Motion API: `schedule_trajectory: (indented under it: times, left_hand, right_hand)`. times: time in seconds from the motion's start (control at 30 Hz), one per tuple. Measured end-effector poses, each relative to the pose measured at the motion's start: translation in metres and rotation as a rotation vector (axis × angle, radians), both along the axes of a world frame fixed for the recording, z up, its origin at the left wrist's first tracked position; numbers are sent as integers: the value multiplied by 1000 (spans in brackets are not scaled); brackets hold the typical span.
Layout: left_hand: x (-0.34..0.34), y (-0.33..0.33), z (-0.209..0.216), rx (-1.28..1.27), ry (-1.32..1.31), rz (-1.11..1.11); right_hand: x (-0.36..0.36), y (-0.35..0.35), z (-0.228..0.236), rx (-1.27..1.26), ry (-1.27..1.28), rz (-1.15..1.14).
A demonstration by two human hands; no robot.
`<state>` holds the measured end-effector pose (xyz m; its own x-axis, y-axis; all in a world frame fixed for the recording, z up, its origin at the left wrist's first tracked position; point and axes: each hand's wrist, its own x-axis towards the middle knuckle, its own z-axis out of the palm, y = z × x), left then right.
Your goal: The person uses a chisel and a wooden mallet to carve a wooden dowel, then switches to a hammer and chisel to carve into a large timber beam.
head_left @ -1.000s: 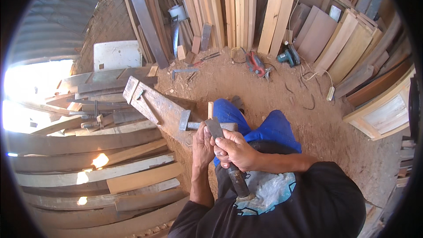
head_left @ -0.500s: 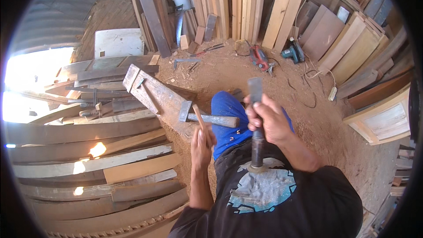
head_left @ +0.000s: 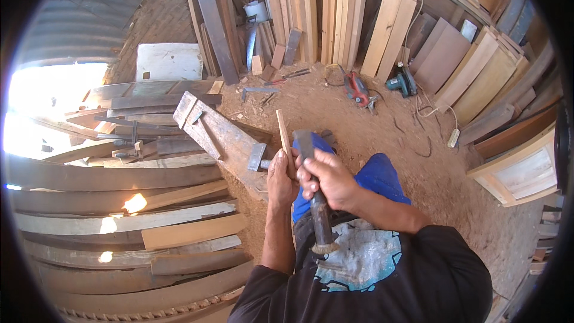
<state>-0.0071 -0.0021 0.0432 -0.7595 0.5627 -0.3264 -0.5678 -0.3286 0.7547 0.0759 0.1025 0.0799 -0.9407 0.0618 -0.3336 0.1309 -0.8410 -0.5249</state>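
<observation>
Left hand [head_left: 282,181] holds the strip [head_left: 283,129] – fingers closed round its lower part, the thin length of wood standing up, tipped slightly left. Right hand [head_left: 330,178] is wrapped round the chisel [head_left: 304,142], near where blade meets handle; blade points away from the body, butt end close to the shirt [head_left: 371,257]. Can't tell if the butt presses on the cloth. Both hands are together over the lap, blade just right of the strip; whether the edge touches the wood is not clear from this angle.

Step in hand looks like paring or trimming the strip with the chisel, done by hand, no striking. The next move would call for a firm left grip low on the strip, left fingers clear of the edge, and the blade laid nearly flat along the wood for a controlled push. Too steep an angle could dig in or split so thin a piece.

Hammer [head_left: 257,157] lies on the board [head_left: 230,141] beyond the left hand, its handle partly hidden, neither hand gripping it. Red power tool [head_left: 357,90] and green saw [head_left: 402,83] sit on the dusty floor [head_left: 442,197], well apart from the hands. Planks [head_left: 194,223] lie stacked at left.
</observation>
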Motion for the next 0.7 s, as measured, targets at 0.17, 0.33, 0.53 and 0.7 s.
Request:
schedule_trajectory:
  times: [0.17, 0.33, 0.53, 0.7]
  left_hand:
    - [-21, -19, -3, -292, 412, -39]
    - [-2, -28, 6, -511, 736, 19]
    - [34, -37, 31, -698, 976, -137]
    - [65, -84, -28, -446, 391, -332]
  right_hand:
    - [8, -35, 17, -38, -35, 208]
    - [22, -33, 28, 13, 3, 200]
    - [35, -19, 38, 71, 36, 10]
    - [53, 23, 67, 172, 149, -139]
